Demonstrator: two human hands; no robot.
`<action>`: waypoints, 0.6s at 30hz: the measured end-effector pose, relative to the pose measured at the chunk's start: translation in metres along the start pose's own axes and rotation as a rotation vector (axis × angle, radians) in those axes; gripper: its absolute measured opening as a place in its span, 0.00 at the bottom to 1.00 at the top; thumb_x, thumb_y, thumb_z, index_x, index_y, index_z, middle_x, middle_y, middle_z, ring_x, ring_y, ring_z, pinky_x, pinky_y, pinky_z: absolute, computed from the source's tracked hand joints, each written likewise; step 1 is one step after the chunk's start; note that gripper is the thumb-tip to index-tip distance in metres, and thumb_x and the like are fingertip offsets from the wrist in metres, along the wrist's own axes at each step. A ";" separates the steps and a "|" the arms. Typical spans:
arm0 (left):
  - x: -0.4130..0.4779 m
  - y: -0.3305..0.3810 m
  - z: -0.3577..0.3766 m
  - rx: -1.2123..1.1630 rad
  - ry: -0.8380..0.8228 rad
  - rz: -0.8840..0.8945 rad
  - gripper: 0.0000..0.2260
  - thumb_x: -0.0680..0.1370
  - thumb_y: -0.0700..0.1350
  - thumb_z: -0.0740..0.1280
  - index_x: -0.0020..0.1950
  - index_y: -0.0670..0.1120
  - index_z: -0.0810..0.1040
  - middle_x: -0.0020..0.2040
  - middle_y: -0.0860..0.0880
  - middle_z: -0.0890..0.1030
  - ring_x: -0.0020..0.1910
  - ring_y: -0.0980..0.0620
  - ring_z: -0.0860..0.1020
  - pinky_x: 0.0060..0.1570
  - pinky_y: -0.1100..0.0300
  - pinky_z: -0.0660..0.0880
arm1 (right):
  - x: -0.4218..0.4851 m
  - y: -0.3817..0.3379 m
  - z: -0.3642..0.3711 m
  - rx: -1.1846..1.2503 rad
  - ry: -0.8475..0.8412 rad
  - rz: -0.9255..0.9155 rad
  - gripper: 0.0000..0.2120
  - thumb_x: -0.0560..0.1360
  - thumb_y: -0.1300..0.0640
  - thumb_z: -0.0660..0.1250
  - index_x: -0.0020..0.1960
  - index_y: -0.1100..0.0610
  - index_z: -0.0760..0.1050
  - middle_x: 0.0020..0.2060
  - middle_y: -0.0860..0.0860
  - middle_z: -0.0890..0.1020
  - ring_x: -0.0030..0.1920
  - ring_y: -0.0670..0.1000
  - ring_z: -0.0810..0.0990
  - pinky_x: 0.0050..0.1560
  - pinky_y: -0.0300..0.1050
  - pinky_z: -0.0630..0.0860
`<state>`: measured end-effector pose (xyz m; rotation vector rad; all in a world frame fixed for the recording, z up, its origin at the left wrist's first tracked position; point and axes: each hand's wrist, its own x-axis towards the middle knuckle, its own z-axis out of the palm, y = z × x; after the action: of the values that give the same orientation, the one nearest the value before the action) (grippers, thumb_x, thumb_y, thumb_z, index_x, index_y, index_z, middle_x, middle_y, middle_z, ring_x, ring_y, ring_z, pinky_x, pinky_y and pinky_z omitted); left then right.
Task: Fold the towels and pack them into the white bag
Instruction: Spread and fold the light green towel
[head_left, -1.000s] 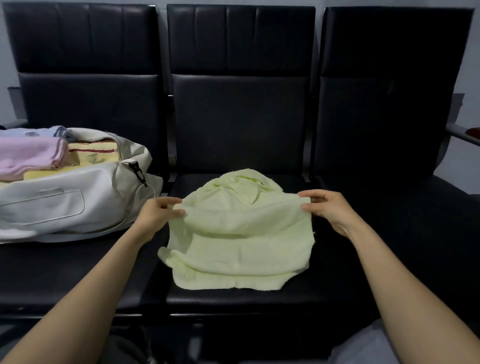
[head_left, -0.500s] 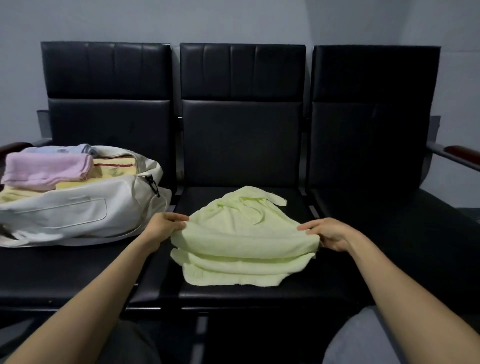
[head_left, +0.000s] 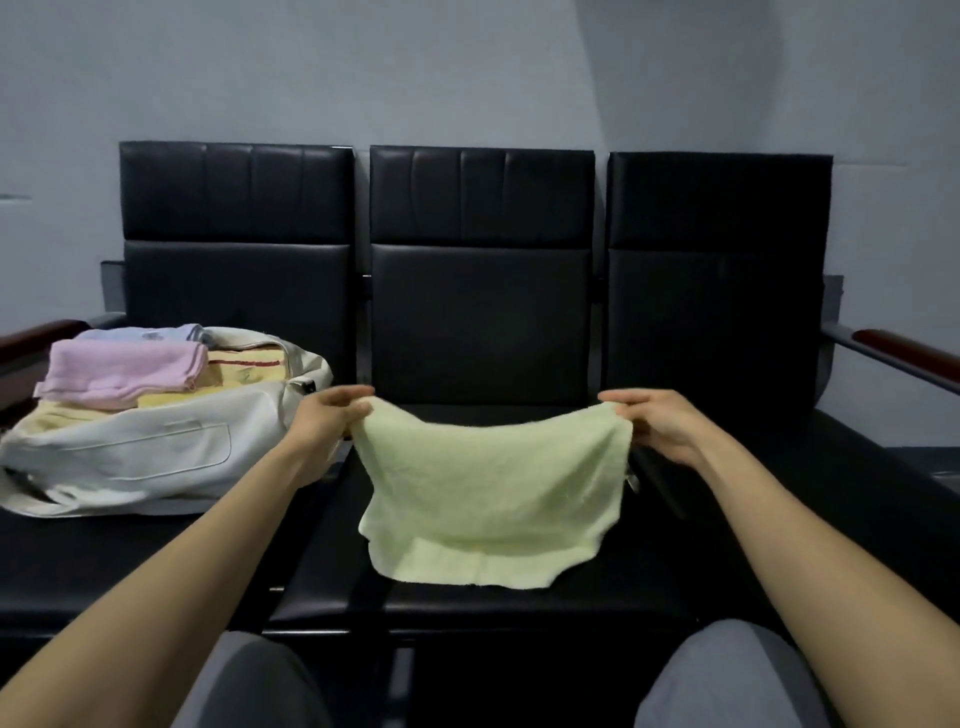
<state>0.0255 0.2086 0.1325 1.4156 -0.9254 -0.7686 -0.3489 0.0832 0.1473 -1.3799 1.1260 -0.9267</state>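
Above the middle seat the green towel hangs doubled, with the left grip and right grip each pinched on a top corner. Folding is under way. Next likely comes another fold, then packing into the white bag to the left.

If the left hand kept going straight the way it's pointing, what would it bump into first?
Probably the black padded backrest of the middle seat. The left hand, pinching a corner of the pale green terry towel, points forward and slightly right, past the white fabric bag. Depth is unclear.
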 end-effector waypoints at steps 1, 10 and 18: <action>-0.004 0.011 0.001 -0.013 -0.002 0.046 0.13 0.77 0.34 0.67 0.61 0.42 0.78 0.50 0.44 0.80 0.44 0.53 0.78 0.38 0.67 0.76 | -0.003 -0.009 0.000 0.021 0.029 -0.048 0.17 0.75 0.73 0.60 0.58 0.60 0.79 0.48 0.56 0.82 0.49 0.53 0.81 0.45 0.41 0.76; 0.001 0.120 -0.006 -0.085 0.129 0.332 0.12 0.74 0.38 0.71 0.57 0.47 0.81 0.51 0.48 0.82 0.51 0.48 0.80 0.56 0.53 0.77 | -0.015 -0.113 -0.005 0.150 0.271 -0.463 0.14 0.71 0.69 0.71 0.53 0.55 0.81 0.49 0.52 0.83 0.51 0.49 0.82 0.53 0.42 0.79; -0.003 0.178 -0.006 -0.188 0.171 0.280 0.12 0.77 0.40 0.69 0.59 0.42 0.80 0.49 0.48 0.81 0.48 0.51 0.79 0.46 0.61 0.77 | -0.021 -0.164 -0.009 0.161 0.330 -0.522 0.06 0.73 0.60 0.72 0.49 0.53 0.82 0.49 0.53 0.83 0.51 0.51 0.81 0.53 0.46 0.79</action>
<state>0.0132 0.2197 0.3096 1.1383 -0.8709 -0.5022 -0.3418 0.0970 0.3120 -1.4466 0.9120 -1.6323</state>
